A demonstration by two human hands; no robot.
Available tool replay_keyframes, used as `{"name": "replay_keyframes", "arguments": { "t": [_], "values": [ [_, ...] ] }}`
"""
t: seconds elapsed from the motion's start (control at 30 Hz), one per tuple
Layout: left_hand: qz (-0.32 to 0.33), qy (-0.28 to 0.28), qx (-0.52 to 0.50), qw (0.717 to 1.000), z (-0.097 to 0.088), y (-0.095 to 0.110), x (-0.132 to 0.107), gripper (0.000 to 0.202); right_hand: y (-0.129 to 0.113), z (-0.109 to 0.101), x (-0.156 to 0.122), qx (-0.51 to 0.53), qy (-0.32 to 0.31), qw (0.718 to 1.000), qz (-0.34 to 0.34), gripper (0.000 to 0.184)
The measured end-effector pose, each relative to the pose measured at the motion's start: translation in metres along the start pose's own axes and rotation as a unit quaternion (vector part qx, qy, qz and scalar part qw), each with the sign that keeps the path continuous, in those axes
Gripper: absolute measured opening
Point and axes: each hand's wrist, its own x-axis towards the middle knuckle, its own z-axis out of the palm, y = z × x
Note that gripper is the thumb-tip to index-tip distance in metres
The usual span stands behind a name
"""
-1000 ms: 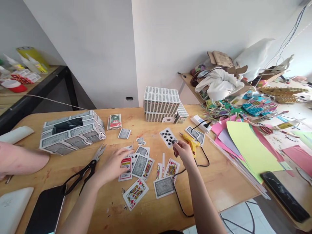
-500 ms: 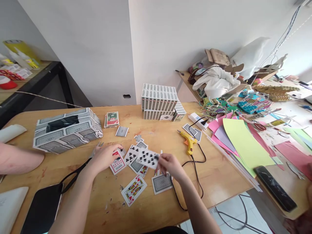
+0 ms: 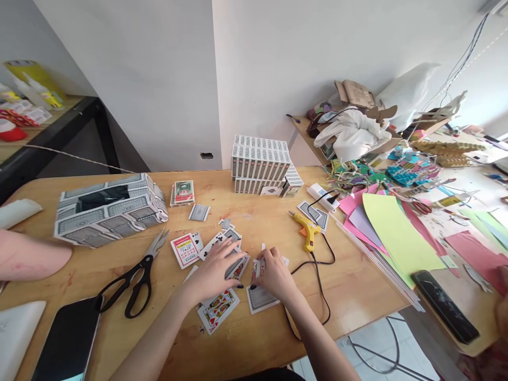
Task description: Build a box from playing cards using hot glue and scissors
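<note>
Hands [image 3: 216,270] [image 3: 274,274] have dropped onto the scattered cards [image 3: 260,297], fingers now spread flat, gripping nothing.

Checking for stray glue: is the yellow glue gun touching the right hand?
Apart. The head view shows bare wood between the glue gun and the right hand.

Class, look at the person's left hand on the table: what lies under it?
The left hand lies flat on loose playing cards, some face up, some face down. A king card pokes out at the wrist. Whatever is directly beneath the palm is covered.
</note>
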Motion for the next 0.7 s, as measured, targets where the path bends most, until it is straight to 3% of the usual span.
{"name": "replay_keyframes", "arguments": {
  "t": [0.1,0.2,0.33,0.53,0.7],
  "values": [
    [-0.013,-0.008,0.027,1.0,0.015,-0.004,0.002,0.072,-0.001,0.0,0.004,-0.005,0.006,1.0,0.006,0.047],
    [-0.027,-0.001,0.05,0.998,0.018,-0.008,-0.004,0.075,0.001,-0.002,0.007,0.013,0.011,1.0,0.007,0.038],
    [-0.048,0.009,0.054,0.997,0.015,-0.007,-0.017,0.071,0.007,0.0,0.01,0.144,-0.012,0.989,0.003,0.032],
    [-0.074,0.054,-0.003,0.996,0.008,-0.011,-0.023,0.055,0.011,-0.018,0.013,0.381,-0.055,0.923,-0.003,0.016],
    [-0.14,0.16,-0.026,0.977,-0.005,-0.024,-0.004,0.029,0.012,-0.043,0.027,0.541,-0.022,0.841,0.025,0.029]
  ]
}}
